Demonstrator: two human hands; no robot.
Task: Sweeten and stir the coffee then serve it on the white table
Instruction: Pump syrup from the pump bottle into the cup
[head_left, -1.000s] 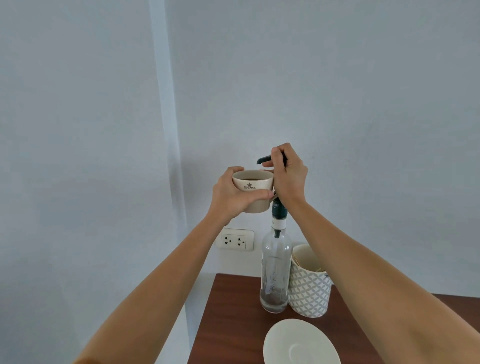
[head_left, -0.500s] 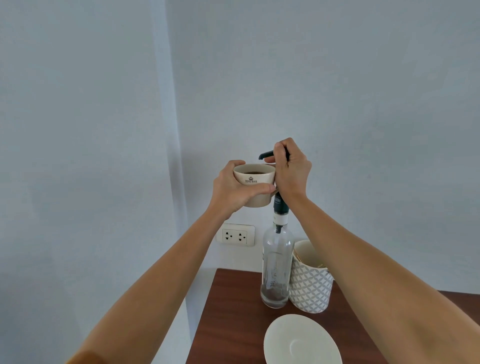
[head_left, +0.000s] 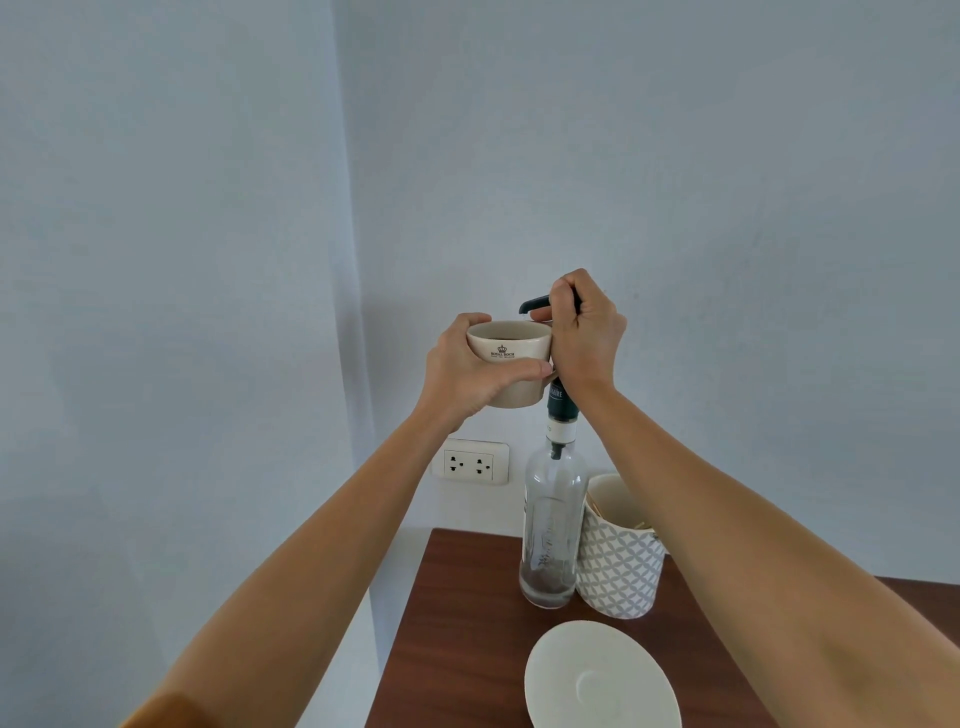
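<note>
My left hand (head_left: 470, 371) wrapped the cream cup (head_left: 511, 364), raised just under the dark pump spout (head_left: 534, 304). My right hand (head_left: 587, 332) was fisted over the pump head atop the glass syrup bottle (head_left: 551, 525) — bottle standing on the brown table (head_left: 457, 623), a white saucer (head_left: 602, 680) nearby.

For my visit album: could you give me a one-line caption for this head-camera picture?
Left hand holds a coffee cup under the pump spout of a glass syrup bottle; right hand grips the pump.
</note>
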